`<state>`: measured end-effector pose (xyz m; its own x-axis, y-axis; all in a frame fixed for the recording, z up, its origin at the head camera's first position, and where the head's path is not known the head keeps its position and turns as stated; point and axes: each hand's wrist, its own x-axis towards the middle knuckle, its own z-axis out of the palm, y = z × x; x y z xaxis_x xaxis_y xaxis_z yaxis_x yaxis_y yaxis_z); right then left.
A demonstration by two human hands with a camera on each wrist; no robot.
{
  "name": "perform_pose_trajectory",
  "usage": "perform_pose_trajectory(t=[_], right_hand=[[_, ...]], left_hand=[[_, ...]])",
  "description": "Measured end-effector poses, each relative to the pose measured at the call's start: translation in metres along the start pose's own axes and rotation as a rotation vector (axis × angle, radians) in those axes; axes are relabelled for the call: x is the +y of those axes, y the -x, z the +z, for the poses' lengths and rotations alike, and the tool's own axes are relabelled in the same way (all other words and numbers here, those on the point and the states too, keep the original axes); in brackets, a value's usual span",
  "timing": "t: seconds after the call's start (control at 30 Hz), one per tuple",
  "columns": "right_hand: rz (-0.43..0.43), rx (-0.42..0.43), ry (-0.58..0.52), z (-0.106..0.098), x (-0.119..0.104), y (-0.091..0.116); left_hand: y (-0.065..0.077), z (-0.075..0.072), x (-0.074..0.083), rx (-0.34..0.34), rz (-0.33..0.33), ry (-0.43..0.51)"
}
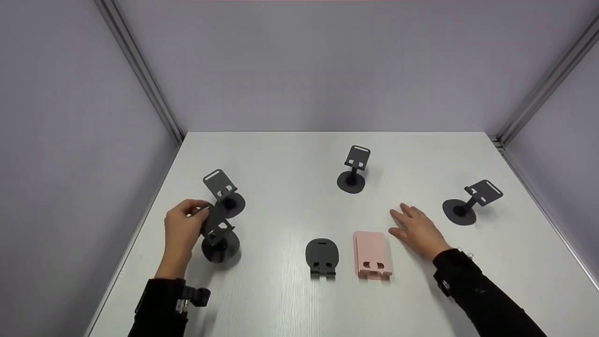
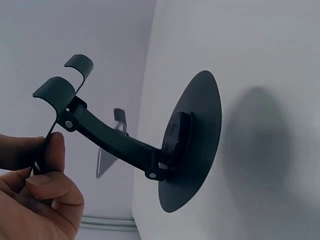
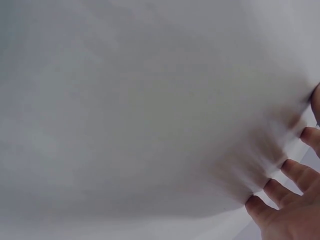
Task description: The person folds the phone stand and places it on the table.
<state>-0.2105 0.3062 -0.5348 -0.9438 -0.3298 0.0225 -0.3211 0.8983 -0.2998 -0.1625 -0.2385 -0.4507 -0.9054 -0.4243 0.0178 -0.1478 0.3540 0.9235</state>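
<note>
My left hand [image 1: 180, 231] pinches the upper plate of a dark phone stand [image 1: 214, 223] between thumb and fingers, at the left side of the table. In the left wrist view the stand's round base [image 2: 200, 150] hangs off the white tabletop, tilted, with its shadow apart from it. Its hinged arm [image 2: 112, 142] is unfolded, and two curved hooks [image 2: 55, 92] show at the plate's lower edge. Right behind it stands another dark phone stand [image 1: 219, 185]. My right hand [image 1: 416, 231] rests on the table with spread fingers [image 3: 295, 172], holding nothing.
A folded dark phone stand [image 1: 322, 250] and a folded pink one [image 1: 370, 248] lie at the front middle, the pink one left of my right hand. Unfolded dark stands are at the back middle [image 1: 351, 181] and right [image 1: 459, 213]. Pale walls [image 1: 299, 65] enclose the table.
</note>
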Motion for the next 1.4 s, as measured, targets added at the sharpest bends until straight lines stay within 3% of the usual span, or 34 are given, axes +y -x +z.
perform_pose_trajectory(t=[0.17, 0.47, 0.73, 0.93, 1.1, 1.4], right_hand=[[0.001, 0.008, -0.004, 0.000, -0.001, 0.001], [-0.005, 0.013, -0.009, 0.000, -0.001, 0.001], [0.004, 0.012, -0.013, -0.001, 0.000, 0.001], [0.010, -0.011, -0.005, -0.002, 0.001, -0.001], [0.004, -0.015, 0.004, -0.002, 0.002, -0.002], [0.000, -0.020, 0.011, -0.003, -0.001, -0.003]], left_hand=[[0.007, 0.021, 0.016, -0.093, 0.053, 0.015], [0.015, 0.054, 0.038, -0.165, 0.146, -0.043], [0.021, 0.081, 0.054, -0.206, 0.312, -0.080], [0.027, 0.098, 0.063, -0.251, 0.427, -0.084], [0.031, 0.110, 0.068, -0.289, 0.484, -0.091], [0.038, 0.130, 0.069, -0.300, 0.605, -0.153]])
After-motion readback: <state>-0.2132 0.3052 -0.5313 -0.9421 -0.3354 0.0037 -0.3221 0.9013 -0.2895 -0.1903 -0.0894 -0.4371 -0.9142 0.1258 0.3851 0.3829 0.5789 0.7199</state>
